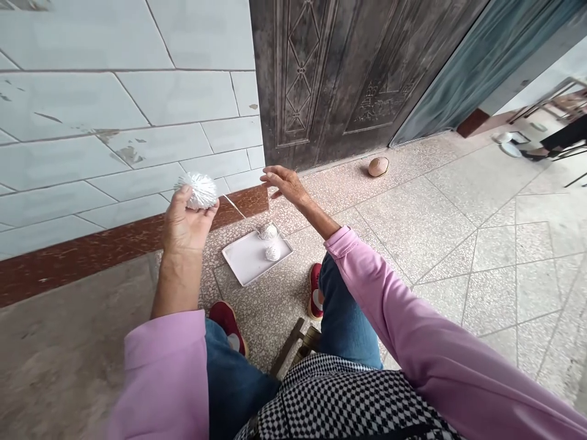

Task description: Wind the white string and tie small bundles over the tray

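My left hand (186, 223) is raised and closed around a ball of white thread (197, 190). A thin white strand (233, 206) runs from the ball down towards a white tray (243, 260) on the floor. On the tray lie two smaller white thread balls (270, 241). My right hand (284, 182) is stretched out above and beyond the tray, palm down, fingers extended and slightly apart; whether it touches the strand I cannot tell. My pink sleeves, blue jeans and red shoes show below.
A tiled wall with a red skirting (92, 250) stands at left, a dark carved metal door (339, 73) ahead. A round tan object (378, 166) lies by the door. A wooden stool part (298, 348) shows between my legs. Furniture and shoes sit at far right.
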Available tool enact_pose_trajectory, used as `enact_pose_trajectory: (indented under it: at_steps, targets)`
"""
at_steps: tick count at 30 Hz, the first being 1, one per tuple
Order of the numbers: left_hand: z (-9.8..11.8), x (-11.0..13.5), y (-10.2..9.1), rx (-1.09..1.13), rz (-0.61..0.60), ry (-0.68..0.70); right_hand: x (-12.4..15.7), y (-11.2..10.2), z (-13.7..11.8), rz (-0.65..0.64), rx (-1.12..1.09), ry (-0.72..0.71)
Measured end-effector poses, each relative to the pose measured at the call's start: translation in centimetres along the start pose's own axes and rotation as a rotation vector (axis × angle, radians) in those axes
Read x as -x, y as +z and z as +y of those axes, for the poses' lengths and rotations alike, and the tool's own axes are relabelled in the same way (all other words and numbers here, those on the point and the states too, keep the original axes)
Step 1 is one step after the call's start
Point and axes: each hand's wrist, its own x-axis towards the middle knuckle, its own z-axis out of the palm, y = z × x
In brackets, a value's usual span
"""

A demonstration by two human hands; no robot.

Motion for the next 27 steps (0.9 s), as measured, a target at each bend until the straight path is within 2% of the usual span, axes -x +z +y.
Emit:
enact_pose_trajectory:
  at_steps: [5, 8, 11, 13, 16, 19, 21, 24, 27]
  targets:
    - [0.5, 0.1, -0.5, -0.041, -0.033, 0.018, -0.1, -0.1, 0.5, 0.004, 0.044, 0.053]
    - [1.0, 0.9, 0.2, 0.071, 0.049, 0.009, -0.4, -0.9, 0.5, -0.001, 0.019, 0.027]
    - [1.3, 1.7, 1.2, 0.201, 0.126, 0.007, -0.2, -1.2, -0.6, 0.002, -0.06, -0.057]
    - [1.3, 2.0, 1.7, 0.231, 0.122, -0.005, 0.4, -0.2, -1.4, -0.008, -0.078, -0.069]
    - [0.9, 2.2, 2.4, 0.222, 0.078, -0.023, 1.8, 3.3, -2.0, -0.104, -0.08, 0.016]
    - [0.4, 2.1, 2.7, 0.185, 0.026, 0.012, 2.9, 7.1, -1.0, -0.274, -0.09, 0.075]
    - [0.2, 1.9, 2.7, 0.14, 0.012, 0.056, 3.3, 8.6, 0.1, -0.326, -0.021, 0.07]
    - [-0.1, 1.4, 2.5, 0.04, 0.043, 0.102, 3.8, 9.2, 1.3, -0.35, 0.175, -0.092]
    - [-0.2, 0.8, 2.1, -0.115, 0.118, 0.128, 4.7, 8.9, 1.0, -0.414, 0.342, -0.23]
